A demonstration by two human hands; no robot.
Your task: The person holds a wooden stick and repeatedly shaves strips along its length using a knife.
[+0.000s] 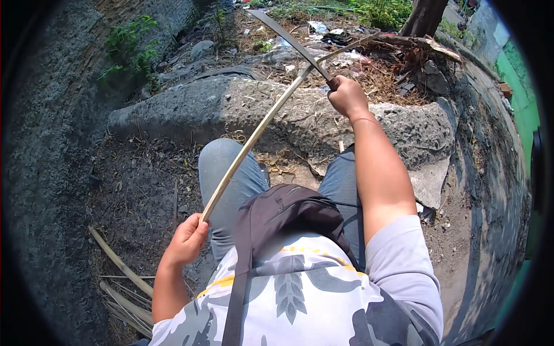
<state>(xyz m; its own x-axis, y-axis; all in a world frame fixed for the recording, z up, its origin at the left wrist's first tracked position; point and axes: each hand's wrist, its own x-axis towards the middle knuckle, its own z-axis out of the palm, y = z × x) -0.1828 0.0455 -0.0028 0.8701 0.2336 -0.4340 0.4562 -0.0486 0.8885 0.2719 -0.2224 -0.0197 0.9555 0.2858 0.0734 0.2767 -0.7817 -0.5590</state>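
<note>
My left hand (pixel 186 241) is closed around the lower end of a long, pale wooden strip (pixel 254 138), which slants up and away to the right over my left knee. In my right hand (pixel 350 97) is the dark handle of a machete (pixel 284 36), its long blade pointing up and to the left. Blade and strip cross just beyond my right fist; whether the edge bites into the wood, I cannot tell. Past the crossing a thinner, browner piece runs on to the right, and I cannot tell if it belongs to the strip.
A rough concrete ledge (pixel 277 109) spans the ground ahead of my knees. Several cut stalks (pixel 122 262) lie at lower left. A tree trunk (pixel 424 20) rises at far right, with litter and dry grass around it. A dark bag (pixel 288 222) rests on my lap.
</note>
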